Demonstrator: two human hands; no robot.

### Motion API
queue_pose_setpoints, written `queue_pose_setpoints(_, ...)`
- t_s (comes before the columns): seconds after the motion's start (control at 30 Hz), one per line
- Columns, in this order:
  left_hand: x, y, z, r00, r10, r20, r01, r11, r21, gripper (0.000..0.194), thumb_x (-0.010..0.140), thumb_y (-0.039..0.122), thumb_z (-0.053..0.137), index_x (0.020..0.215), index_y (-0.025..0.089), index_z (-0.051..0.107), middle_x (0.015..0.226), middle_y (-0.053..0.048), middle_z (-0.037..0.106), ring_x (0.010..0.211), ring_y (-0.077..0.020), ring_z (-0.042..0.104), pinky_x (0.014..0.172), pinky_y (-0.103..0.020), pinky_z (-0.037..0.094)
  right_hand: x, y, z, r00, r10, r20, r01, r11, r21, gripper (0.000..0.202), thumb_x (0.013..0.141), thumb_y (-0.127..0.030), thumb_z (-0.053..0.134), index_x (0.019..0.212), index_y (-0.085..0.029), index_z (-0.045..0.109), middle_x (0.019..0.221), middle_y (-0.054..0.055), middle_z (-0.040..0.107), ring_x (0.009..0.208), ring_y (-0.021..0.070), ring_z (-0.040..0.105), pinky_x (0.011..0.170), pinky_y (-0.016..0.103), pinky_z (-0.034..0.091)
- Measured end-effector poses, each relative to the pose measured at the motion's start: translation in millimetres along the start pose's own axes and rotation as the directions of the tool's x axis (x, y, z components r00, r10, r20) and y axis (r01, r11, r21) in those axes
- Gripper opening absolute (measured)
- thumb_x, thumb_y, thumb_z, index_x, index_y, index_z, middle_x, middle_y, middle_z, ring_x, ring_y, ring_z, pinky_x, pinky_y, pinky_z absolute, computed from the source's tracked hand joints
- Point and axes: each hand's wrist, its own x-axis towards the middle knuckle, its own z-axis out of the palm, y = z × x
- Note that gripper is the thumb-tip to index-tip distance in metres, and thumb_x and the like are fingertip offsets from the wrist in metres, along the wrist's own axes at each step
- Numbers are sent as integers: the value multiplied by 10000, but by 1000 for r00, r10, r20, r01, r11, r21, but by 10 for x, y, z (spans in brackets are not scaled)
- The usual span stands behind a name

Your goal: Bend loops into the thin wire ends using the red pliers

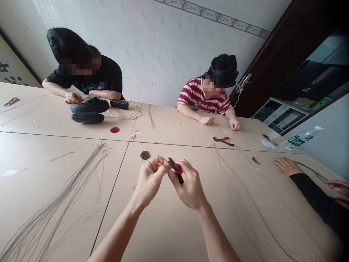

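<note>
Near the middle of the table (pixel 152 225), my right hand (pixel 189 183) is wrapped round small pliers (pixel 178 174) with red and black handles. The dark jaws of the pliers point up and left, close to the fingertips of my left hand (pixel 152 176). My left thumb and forefinger are pinched together at the jaws; what they hold, if anything, is too small to make out. Left of my hands lies a long bundle of thin grey wires (pixel 73 185) with small metallic ends. More thin wires (pixel 245 189) curve over the table on the right.
Two people sit across the table, and a third person's hands and dark sleeve (pixel 313 193) show at right. Black headgear (pixel 88 109), a black box (pixel 119 104), other pliers (pixel 225 141), a bottle (pixel 301 138) and a round hole (pixel 145 155) are beyond my hands.
</note>
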Motion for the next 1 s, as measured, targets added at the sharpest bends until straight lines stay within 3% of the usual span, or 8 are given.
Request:
queue_pose_setpoints(0.17,15,-5,-26,1000,4,-19,-4,1000,4,197,834,258,582,674,190,487,529,89,282,488,-71,143,458,-242,134,-29,-23,-51,991,134,-12,-125,951,283,136,920,-313,577,1002,-213,621,738,-17,488,666,136,483,656,276,421)
queue_pose_setpoints(0.27,13,-19,-34,1000,3,-17,-3,1000,8,186,844,265,569,688,194,497,521,91,245,493,-77,136,462,-245,134,-43,-8,-49,981,195,6,-182,905,384,136,918,-339,598,963,-213,625,709,-30,459,646,124,459,635,265,404)
queue_pose_setpoints(0.47,0,6,-8,1000,-5,-3,5,1000,1,181,849,297,577,713,198,509,513,97,224,491,-79,132,466,-254,129,-29,-4,-8,980,198,5,-184,900,395,183,940,-336,577,820,-198,564,675,-43,433,608,104,369,592,254,327)
queue_pose_setpoints(0.7,-23,70,8,998,-4,60,0,998,68,195,823,268,578,663,182,506,502,95,264,483,-68,176,471,-232,183,-18,-42,-32,982,187,-1,-173,907,384,222,960,-326,542,780,-200,509,643,-54,382,581,97,341,559,242,305)
queue_pose_setpoints(0.83,-32,95,-11,999,16,49,-22,994,108,169,844,269,570,702,178,561,551,65,430,498,-70,367,510,-211,324,-20,-53,-78,980,199,3,-186,912,365,241,960,-332,541,763,-203,488,642,-53,372,582,99,332,553,238,307)
queue_pose_setpoints(0.93,-27,110,-45,996,79,41,-82,993,88,69,832,226,606,779,183,614,710,22,582,671,-113,573,676,-243,462,-21,-54,-102,979,205,9,-194,912,361,231,959,-335,544,772,-205,503,642,-53,383,578,99,330,547,238,305)
queue_pose_setpoints(1.0,-20,109,-67,992,98,79,-103,993,60,48,823,227,649,814,187,624,794,3,621,777,-144,620,749,-268,485,-21,-52,-107,978,210,17,-201,908,367,231,958,-337,545,773,-206,506,637,-55,379,574,99,328,543,237,304)
